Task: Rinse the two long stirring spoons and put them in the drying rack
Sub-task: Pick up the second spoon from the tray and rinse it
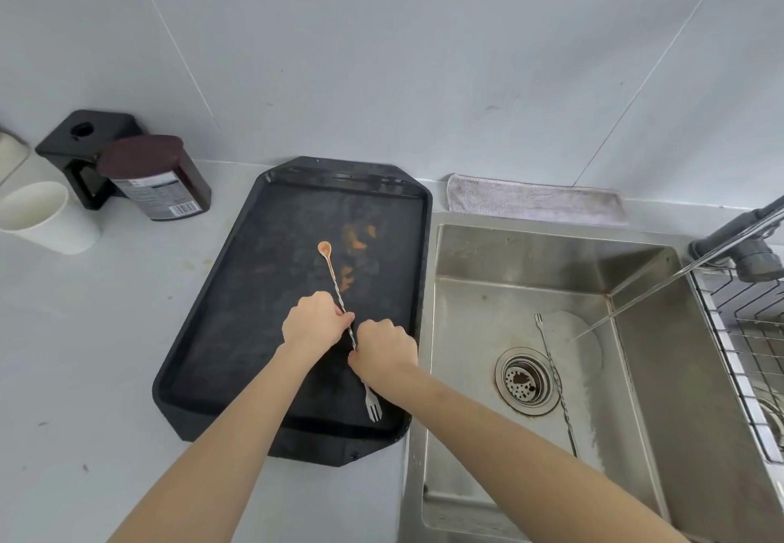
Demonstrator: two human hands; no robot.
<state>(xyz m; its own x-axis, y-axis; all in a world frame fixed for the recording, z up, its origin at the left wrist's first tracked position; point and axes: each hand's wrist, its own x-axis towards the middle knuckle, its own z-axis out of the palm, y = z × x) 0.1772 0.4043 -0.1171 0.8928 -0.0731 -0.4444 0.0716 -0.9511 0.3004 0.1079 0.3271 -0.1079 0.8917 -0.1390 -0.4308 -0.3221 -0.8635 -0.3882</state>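
A long twisted stirring spoon (332, 273), with an orange-stained bowl at its far end and a small fork at its near end, is over the black tray (220, 330). My left hand (312, 322) grips its shaft near the middle. My right hand (384, 351) grips the shaft a little closer to the fork end. The second long stirring spoon (553, 373) lies in the steel sink (466, 254), fork end away from me, beside the drain (526, 381). A thin stream of water from the tap (746, 245) lands on the sink floor near it. The wire drying rack (746, 330) is at the right edge.
The tray bears orange smears near its far middle. A dark jar (157, 180), a black holder (85, 148) and a white cup (42, 218) stand at the back left of the counter. A folded grey cloth (534, 199) lies behind the sink.
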